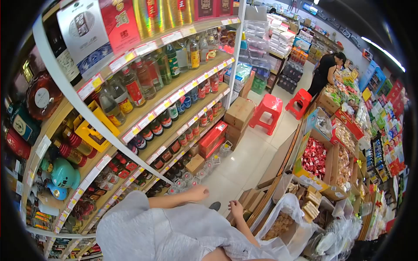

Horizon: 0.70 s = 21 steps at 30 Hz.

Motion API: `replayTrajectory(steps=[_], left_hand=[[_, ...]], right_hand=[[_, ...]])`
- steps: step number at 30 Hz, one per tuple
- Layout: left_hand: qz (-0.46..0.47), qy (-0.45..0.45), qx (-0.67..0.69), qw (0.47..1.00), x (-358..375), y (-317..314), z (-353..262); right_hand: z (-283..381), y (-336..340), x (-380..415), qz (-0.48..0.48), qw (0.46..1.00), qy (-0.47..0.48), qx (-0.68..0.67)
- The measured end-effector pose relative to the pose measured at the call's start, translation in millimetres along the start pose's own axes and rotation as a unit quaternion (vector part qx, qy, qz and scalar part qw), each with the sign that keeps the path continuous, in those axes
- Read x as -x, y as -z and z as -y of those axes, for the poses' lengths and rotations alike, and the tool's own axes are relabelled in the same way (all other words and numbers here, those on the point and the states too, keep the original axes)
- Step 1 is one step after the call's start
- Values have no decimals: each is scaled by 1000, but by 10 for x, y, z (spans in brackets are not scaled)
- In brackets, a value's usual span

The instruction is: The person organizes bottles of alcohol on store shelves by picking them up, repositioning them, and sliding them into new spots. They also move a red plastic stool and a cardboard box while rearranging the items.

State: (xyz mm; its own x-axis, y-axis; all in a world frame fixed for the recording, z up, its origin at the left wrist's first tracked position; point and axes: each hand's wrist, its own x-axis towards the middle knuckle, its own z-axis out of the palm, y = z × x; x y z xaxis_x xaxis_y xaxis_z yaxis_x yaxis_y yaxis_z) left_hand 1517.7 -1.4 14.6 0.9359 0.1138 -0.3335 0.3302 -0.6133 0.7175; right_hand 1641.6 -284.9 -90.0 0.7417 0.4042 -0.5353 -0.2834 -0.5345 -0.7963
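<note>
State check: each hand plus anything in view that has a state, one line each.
left hand: empty, fingers loose, near floor bottles
right hand: empty, hanging beside cardboard box
plastic bag: open, snacks inside
red stools: upright, unoccupied
cardboard boxes: stacked, closed
shelf bottles: upright, capped

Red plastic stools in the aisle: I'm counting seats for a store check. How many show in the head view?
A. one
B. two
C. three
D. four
B: two red stools stand on the tiled floor, a nearer stool by the stacked cardboard boxes and a farther stool beside the person in black.
</note>
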Motion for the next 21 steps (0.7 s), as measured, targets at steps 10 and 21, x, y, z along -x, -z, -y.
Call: replayTrajectory(steps=[10, 21], left_hand=[[-29, 21, -13, 999, -773, 466, -450], [-428, -59, -88, 897, -1342, 1799, -1168]], right_hand=[[-296, 320, -518, 36, 999, -30, -4], [-153, 521, -849, 53, 997, -38, -40]])
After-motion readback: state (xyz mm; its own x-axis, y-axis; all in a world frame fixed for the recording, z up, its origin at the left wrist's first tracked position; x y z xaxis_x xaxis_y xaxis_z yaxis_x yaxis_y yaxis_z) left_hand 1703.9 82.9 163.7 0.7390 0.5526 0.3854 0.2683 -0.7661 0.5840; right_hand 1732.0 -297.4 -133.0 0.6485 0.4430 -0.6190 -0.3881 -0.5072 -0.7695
